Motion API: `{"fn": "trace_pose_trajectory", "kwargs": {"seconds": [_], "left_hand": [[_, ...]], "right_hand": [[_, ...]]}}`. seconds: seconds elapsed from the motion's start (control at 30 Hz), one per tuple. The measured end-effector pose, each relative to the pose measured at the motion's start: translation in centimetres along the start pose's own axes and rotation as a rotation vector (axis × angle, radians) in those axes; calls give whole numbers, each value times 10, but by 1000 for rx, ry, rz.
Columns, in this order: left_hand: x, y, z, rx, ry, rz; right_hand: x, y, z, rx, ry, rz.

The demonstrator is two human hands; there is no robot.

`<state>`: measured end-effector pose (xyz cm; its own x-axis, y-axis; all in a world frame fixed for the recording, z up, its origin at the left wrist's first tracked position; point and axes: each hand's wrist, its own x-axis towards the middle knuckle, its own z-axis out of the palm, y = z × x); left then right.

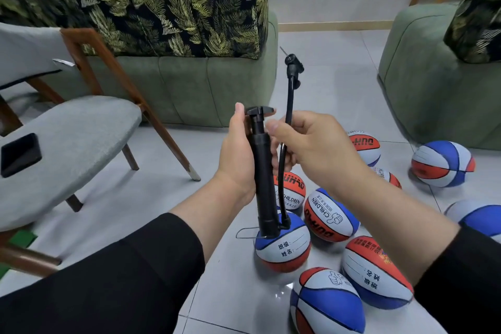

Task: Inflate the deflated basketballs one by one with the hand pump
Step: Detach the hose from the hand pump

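Observation:
A black hand pump (pixel 264 171) stands upright in mid-air, its T-handle at the top. My left hand (pixel 238 154) grips the pump's barrel from the left. My right hand (pixel 309 144) pinches the pump's black hose (pixel 289 100), which curves up to a nozzle head (pixel 294 64) with a thin needle. Several deflated red, white and blue basketballs lie on the tiled floor below, among them one (pixel 283 247) right under the pump's base, one (pixel 329 215) to its right and one (pixel 325 304) nearest me.
A grey upholstered chair (pixel 67 141) with wooden legs stands at the left, a black phone (pixel 20 154) on its seat. A green sofa (pixel 195 89) with leaf-print cushions is behind. A second green armchair (pixel 433 76) is at the right. A rounder ball (pixel 443 164) lies near it.

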<state>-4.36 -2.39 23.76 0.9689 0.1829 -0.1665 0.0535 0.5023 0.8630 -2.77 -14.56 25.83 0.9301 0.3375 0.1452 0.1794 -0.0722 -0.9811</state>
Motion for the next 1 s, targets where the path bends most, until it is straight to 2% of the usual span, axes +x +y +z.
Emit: {"fn": "trace_pose_trajectory", "kwargs": {"seconds": [0.13, 0.27, 0.43, 0.6, 0.77, 1.0], "left_hand": [[-5, 3, 5, 33, -2, -6], [-2, 0, 3, 148, 32, 48], [-5, 1, 5, 266, 45, 195], [-8, 2, 7, 333, 53, 315], [-4, -3, 1, 438, 1, 409], [-1, -9, -1, 447, 6, 424]], "right_hand": [[-2, -2, 1, -13, 55, -45], [-1, -3, 1, -109, 1, -54], [-3, -5, 2, -204, 26, -94], [-2, -4, 0, -35, 114, -129], [0, 1, -7, -6, 103, -143], [5, -1, -16, 106, 6, -116]]}}
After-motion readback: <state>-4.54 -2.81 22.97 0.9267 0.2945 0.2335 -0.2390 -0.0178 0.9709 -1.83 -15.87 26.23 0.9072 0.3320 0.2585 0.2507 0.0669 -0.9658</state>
